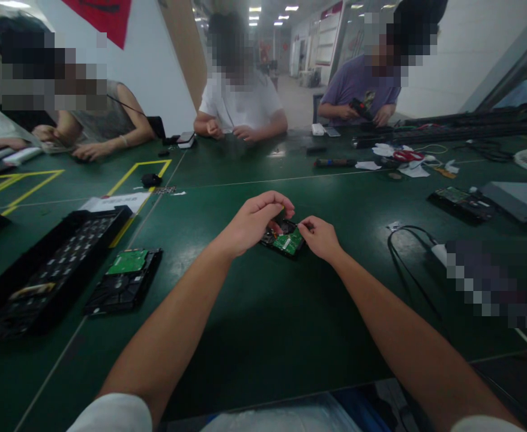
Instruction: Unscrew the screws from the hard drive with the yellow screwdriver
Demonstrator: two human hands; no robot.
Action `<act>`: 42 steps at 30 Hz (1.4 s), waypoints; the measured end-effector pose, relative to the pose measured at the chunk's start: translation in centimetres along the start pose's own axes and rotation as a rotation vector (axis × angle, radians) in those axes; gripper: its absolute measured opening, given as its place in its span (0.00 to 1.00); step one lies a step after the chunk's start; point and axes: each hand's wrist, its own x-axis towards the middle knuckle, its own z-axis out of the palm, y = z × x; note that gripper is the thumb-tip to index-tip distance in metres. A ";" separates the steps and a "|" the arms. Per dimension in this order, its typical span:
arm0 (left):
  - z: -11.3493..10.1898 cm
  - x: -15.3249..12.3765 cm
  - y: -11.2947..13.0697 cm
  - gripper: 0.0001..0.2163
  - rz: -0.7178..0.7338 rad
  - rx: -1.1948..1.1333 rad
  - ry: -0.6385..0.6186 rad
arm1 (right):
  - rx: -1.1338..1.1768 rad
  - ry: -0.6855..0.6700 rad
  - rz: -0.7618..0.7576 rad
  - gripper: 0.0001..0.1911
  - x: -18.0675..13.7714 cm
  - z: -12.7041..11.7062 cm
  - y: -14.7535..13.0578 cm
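Observation:
A hard drive (289, 242) with a green circuit board facing up lies on the green table in front of me. My left hand (257, 223) is over its far left side, fingers curled. A small yellow bit shows between those fingers, but I cannot make out what it belongs to. At the drive's right edge my right hand (321, 236) is closed, thumb and fingertips pinched together close to the casing. Whatever that pinch holds is too small to name. The left hand covers part of the drive.
Left of me lie another hard drive (126, 279) and a long black tray (60, 258). To the right are a third drive (461, 203), a grey metal box (520, 201) and a black cable (392, 252). Papers and wires (407, 157) lie farther back. Several people sit across the table.

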 end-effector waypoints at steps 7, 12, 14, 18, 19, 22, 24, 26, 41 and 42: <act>-0.1 0.0 -0.2 0.08 0.033 0.076 0.038 | -0.007 -0.006 0.006 0.09 0.0 0.0 -0.1; -0.4 -0.2 -0.2 0.09 0.060 0.178 0.013 | -0.009 -0.008 0.005 0.09 0.0 -0.1 -0.1; -0.4 -0.2 0.0 0.11 0.053 0.204 -0.008 | -0.010 -0.016 0.006 0.10 0.1 -0.1 0.0; -0.2 -0.3 0.2 0.10 0.021 0.152 -0.042 | -0.016 -0.015 -0.003 0.10 0.1 -0.1 0.2; -0.1 -0.3 0.2 0.10 0.010 0.121 -0.047 | -0.018 -0.012 -0.004 0.10 0.1 0.0 0.2; 0.1 -0.3 0.1 0.09 -0.015 0.031 -0.047 | -0.012 -0.012 -0.004 0.10 0.1 0.0 0.1; 0.1 -0.2 0.1 0.07 -0.013 -0.001 -0.027 | -0.007 -0.010 -0.005 0.09 0.0 0.0 0.1; 0.0 -0.2 0.0 0.07 0.001 0.001 -0.005 | -0.006 -0.002 -0.006 0.09 0.0 0.1 0.1; -0.3 0.0 -0.3 0.08 0.027 -0.093 -0.038 | -0.028 -0.005 0.004 0.09 0.1 0.0 0.1; -0.3 0.0 -0.4 0.08 0.029 -0.113 -0.046 | -0.031 -0.006 0.004 0.09 0.0 0.0 0.0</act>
